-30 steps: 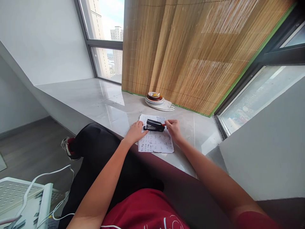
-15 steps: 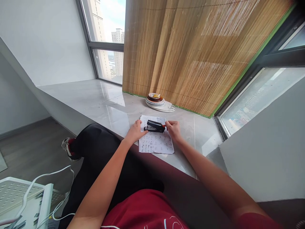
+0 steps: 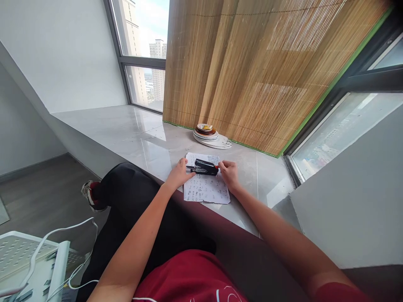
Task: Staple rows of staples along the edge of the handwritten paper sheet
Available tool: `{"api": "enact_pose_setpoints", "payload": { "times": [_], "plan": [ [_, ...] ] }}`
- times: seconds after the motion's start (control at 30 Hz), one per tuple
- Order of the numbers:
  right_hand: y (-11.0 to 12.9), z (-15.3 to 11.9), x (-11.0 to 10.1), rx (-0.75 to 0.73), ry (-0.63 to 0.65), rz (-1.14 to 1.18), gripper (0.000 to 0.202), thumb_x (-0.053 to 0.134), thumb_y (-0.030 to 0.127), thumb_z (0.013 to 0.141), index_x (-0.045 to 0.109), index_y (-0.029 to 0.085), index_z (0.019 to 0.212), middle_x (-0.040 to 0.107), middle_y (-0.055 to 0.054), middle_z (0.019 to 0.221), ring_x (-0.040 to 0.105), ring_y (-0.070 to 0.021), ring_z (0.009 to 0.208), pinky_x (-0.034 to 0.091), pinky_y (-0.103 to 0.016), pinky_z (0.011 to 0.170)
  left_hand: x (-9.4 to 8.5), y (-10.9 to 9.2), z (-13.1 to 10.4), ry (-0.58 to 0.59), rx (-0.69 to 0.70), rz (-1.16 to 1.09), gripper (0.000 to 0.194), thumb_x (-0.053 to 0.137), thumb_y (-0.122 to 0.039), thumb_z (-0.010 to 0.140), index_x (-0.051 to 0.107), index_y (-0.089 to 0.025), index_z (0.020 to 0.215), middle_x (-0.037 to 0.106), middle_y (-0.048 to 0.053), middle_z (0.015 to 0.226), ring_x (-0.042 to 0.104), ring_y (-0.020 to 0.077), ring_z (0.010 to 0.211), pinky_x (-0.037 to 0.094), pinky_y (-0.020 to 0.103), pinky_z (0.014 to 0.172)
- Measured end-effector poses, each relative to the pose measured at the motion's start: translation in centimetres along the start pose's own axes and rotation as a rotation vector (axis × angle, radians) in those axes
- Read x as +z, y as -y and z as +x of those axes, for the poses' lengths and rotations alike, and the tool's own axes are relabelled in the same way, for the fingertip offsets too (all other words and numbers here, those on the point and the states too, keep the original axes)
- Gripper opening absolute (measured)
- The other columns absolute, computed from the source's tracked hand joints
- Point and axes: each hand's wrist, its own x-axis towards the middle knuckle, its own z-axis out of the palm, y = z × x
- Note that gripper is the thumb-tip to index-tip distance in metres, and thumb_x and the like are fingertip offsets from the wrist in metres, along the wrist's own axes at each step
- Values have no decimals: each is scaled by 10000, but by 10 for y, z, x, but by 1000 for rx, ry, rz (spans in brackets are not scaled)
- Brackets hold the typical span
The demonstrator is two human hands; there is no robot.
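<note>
Stapler (image 3: 205, 166), black and hard, lies on a sheet of paper (image 3: 206, 188) on the stone ledge (image 3: 132, 130); it looks small, a bit heavy, and easy to hold by its long sides. The right hand (image 3: 229, 174) pinches its red back end, and the left hand (image 3: 179, 173) rests at the front tip with fingers loosely curled, so I cannot tell if it grips.

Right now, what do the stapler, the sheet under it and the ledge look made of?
Stapler: black body, likely plastic, slightly glossy, with a red end.
Sheet: thin white printed paper.
Ledge: polished pale stone or tile, judging by window reflections and a joint line.
</note>
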Motion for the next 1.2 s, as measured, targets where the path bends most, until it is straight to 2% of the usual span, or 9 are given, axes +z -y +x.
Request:
{"api": "enact_pose_setpoints", "payload": {
  "times": [0.1, 0.27, 0.37, 0.5, 0.67, 0.8, 0.9, 1.07, 1.2],
  "plan": [
    [2, 1, 0, -79, -15, -46, 381, 561, 406, 889, 536, 231, 552, 491, 12, 564, 522, -170, 627, 428, -312, 650, 2, 3, 1, -11, 10, -1, 482, 770, -370, 928, 472, -212, 1273, 590, 146, 1406, 659, 344, 1208, 506, 374, 872],
    [-1, 2, 7, -276, 210, -214, 269, 719, 451, 895, 743, 243, 1064, 747, -65, 1041, 651, -248, 923, 498, -392, 869, 6, 8, 4, -41, 31, -5, 495, 791, -347, 909, 476, -207, 1264, 592, 151, 1384, 648, 356, 1237, 512, 393, 935],
    [-3, 1, 11, -348, 269, -341, 210, 800, 345, 857, 718, 241, 1020, 757, -64, 987, 657, -277, 948, 489, -409, 870, 6, 7, 5, -43, 30, -32, 475, 794, -323, 905, 483, -211, 1247, 600, 149, 1368, 643, 356, 1249, 512, 413, 983],
    [3, -6, 10, -538, 153, -442, 134, 779, 285, 905, 684, 240, 987, 738, -60, 951, 611, -275, 930, 461, -406, 848, 5, 5, 6, -90, -13, -156, 574, 881, -269, 815, 505, -210, 1245, 612, 164, 1375, 613, 380, 1312, 498, 476, 1076],
    [16, -15, 5, -824, -20, -544, 87, 674, 169, 959, 666, 247, 997, 742, -62, 989, 588, -263, 946, 417, -411, 857, -11, 0, 4, -381, -115, -732, 489, 845, -130, 806, 587, -201, 1215, 619, 167, 1452, 570, 330, 1419, 454, 468, 1205],
    [23, -23, 6, -1050, -40, -608, 191, 638, 75, 958, 669, 259, 1000, 756, -34, 1005, 607, -226, 940, 398, -408, 909, -26, -6, 0, -231, -315, -1376, 204, 663, -56, 906, 649, -104, 1104, 746, 206, 1185, 752, 291, 1155, 559, 442, 1128],
    [24, -26, 6, -1165, -26, -642, 203, 659, 75, 968, 673, 276, 992, 764, -7, 1013, 614, -199, 942, 391, -393, 938, -29, -10, -2, -148, -381, -1543, 151, 606, -4, 922, 667, -57, 1049, 768, 186, 968, 792, 268, 1012, 603, 417, 1080],
    [22, -26, 7, -1195, -19, -647, 215, 677, 72, 958, 671, 283, 1002, 764, 5, 1032, 610, -189, 954, 390, -388, 961, -22, -10, -1, -145, -371, -1561, 191, 532, 19, 969, 701, -54, 1018, 767, 157, 953, 788, 220, 979, 584, 392, 1125],
    [23, -23, 11, -901, -58, -504, 151, 657, 111, 940, 662, 259, 969, 718, -57, 1006, 594, -238, 956, 439, -415, 911, -19, -5, 0, -197, -332, -1448, 248, 484, 32, 985, 701, -81, 1025, 773, 160, 1051, 774, 215, 1075, 543, 401, 1182]
  ]
}}
